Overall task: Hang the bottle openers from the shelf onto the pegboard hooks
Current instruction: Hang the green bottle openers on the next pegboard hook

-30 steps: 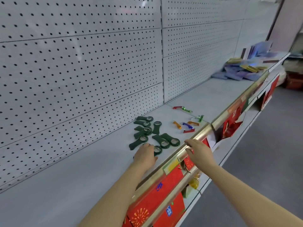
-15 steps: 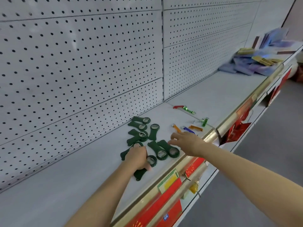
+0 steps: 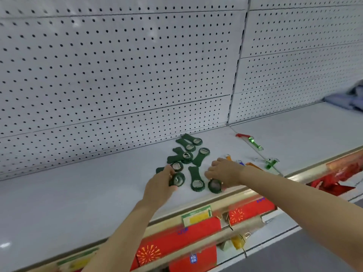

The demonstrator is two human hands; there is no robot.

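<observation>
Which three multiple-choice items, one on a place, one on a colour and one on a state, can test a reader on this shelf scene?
1. Where do the dark green bottle openers lie?
A. on the white shelf
B. on pegboard hooks
C. on the floor

2. What colour is the small opener beside the red opener?
A. black
B. bright green
C. white

3. What is the left hand doing?
A. resting flat
B. gripping a dark green opener
C. pointing upward

Answers: 1 A, they lie below the hookless pegboard. 2 B, the bright green opener touches it. 3 B, its fingers close around one opener.

Dark green bottle openers point(image 3: 196, 178) on a pale grey shelf point(image 3: 78, 193), white black-dotted pegboard point(image 3: 117, 65), red firework-patterned boxes point(image 3: 176, 242).
</observation>
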